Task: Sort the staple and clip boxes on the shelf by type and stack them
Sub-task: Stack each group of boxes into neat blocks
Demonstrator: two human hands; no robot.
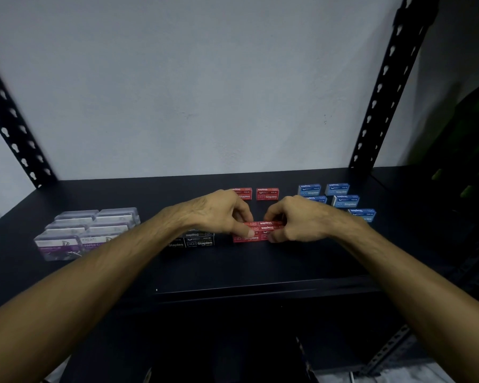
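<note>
Hands meet mid-shelf: the left hand [219, 214] and right hand [296, 219] each pinch an end of the red staple boxes [260, 230], likely squaring the stack, beside black boxes [199, 240] at left; blue boxes [340, 197] wait far right.

On the dark shelf [260, 261], the left hand [216, 214] and right hand [299, 219] pinch the ends of a stack of red staple boxes [259, 230] at centre. Two more red boxes [267, 194] stand at 12 o'clock, blue boxes [343, 200] at 2 o'clock, black boxes [199, 240] touching at 9 o'clock, clear clip boxes [89, 230] farther left.
</note>
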